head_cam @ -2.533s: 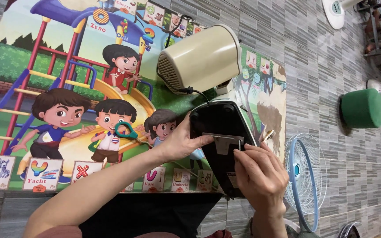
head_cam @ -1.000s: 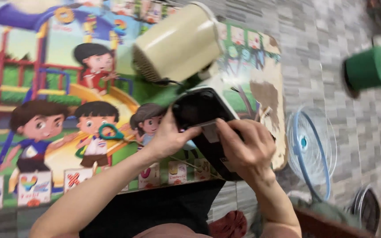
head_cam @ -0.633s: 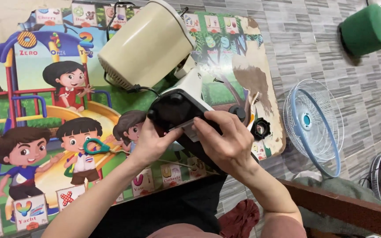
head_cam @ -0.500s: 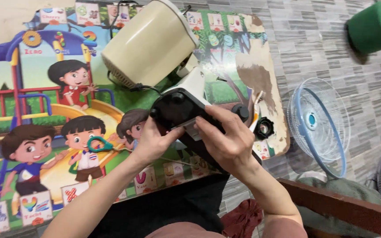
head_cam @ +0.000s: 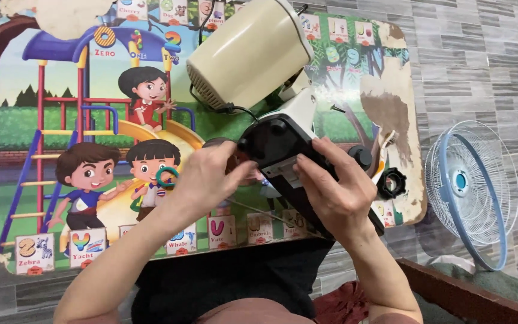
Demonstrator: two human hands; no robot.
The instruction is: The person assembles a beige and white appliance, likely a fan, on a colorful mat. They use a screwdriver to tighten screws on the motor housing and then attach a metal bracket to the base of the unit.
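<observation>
Fingers: those of the right hand (head_cam: 338,195) curl over the black base (head_cam: 295,157) of a fan and grip its near edge; those of the left hand (head_cam: 210,178) are bent against the base's left side, thumb stretched toward it, though whether they pinch anything there cannot be made out.
Fan body: the cream motor housing (head_cam: 248,53) lies tilted on its side on the low table (head_cam: 43,138), joined by a pale neck (head_cam: 302,111) to the black base, which is turned underside up between both hands.
Hidden: the right hand covers the lower half of the base; a pale label patch (head_cam: 283,174) shows only partly between the hands; a dark cord (head_cam: 211,103) runs under the housing and out of sight.
Hard to make out: a small teal ring (head_cam: 166,177) by the left hand, against the cartoon picture printed on the table.
Nearby: a black round nut (head_cam: 392,183) on the table's right edge; a blue fan guard (head_cam: 472,192) on the tiled floor (head_cam: 475,60), well apart from the hands; a wooden edge (head_cam: 469,297) cut off at the lower right.
Changed from half a second ago: the view has shifted, so the green object at the upper right is now almost out of frame; the hands hold the base much as before.
</observation>
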